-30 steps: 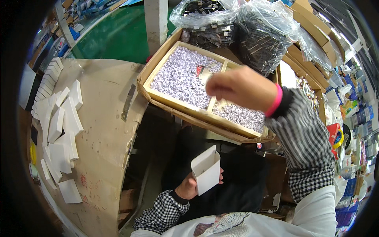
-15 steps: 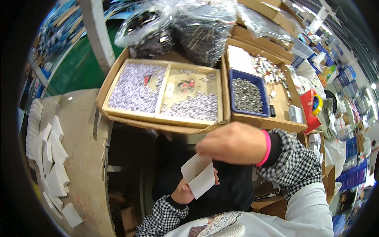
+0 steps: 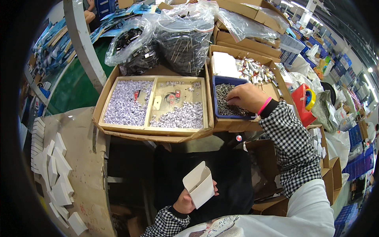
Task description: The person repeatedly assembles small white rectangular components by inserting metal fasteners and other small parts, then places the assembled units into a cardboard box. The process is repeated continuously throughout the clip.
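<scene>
My left hand (image 3: 184,202) grips a small white cardboard box (image 3: 200,189) over my lap, its top flap up and its mouth tilted open. What lies inside the box does not show. My right hand (image 3: 248,97) reaches into a blue plastic tray (image 3: 231,117) heaped with small dark metal pieces, which look like screws (image 3: 223,94). Its fingertips are drawn together on the pile, and whatever they pinch is too small to make out. Left of that tray, a wooden tray (image 3: 152,103) with two compartments holds many small whitish plastic parts (image 3: 130,102).
White boxes (image 3: 61,193) lie piled on the cardboard-covered table (image 3: 89,158) at left. Bags of black parts (image 3: 181,43) stand behind the trays. Beyond the blue tray are silvery and red cylindrical parts (image 3: 252,71). A red holder (image 3: 302,104) with yellow tape stands at right.
My right hand has left the white box and moved up and right into the blue tray. The left hand still holds the box in nearly the same place.
</scene>
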The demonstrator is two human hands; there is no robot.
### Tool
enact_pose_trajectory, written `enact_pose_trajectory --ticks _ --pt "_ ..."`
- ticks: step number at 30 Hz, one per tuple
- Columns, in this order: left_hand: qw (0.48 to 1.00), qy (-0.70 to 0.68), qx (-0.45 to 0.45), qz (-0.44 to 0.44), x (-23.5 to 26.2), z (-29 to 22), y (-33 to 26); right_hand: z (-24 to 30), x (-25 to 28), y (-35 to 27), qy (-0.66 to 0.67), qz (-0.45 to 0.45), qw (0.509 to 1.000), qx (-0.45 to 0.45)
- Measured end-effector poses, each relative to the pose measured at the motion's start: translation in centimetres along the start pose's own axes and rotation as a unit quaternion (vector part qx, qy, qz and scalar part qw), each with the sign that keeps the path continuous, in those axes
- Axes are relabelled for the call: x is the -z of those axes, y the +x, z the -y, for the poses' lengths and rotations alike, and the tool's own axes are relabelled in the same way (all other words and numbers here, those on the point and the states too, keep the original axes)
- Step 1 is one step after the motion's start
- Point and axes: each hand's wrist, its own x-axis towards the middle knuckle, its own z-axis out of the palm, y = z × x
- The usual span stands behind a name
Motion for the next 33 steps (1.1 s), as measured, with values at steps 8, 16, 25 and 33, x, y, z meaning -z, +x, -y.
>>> enact_pose_trajectory --ticks 8,16,25,33 --pt "1.000 -0.004 -0.005 -0.001 0.1 -0.1 0.1 -0.5 1.2 -0.9 -0.026 -0.027 0.999 -0.028" --pt "1.000 -0.004 0.015 -0.007 -0.1 0.0 0.1 -0.4 -1.1 0.2 -0.071 0.019 0.997 0.015" --pt "1.000 0.017 -0.006 -0.006 0.1 -0.1 0.0 -0.5 0.8 -1.1 -0.044 -0.020 0.998 -0.048" --pt "1.000 0.020 -0.004 0.000 -0.5 -0.2 0.5 5.5 1.9 -3.6 0.083 -0.048 0.994 0.046"
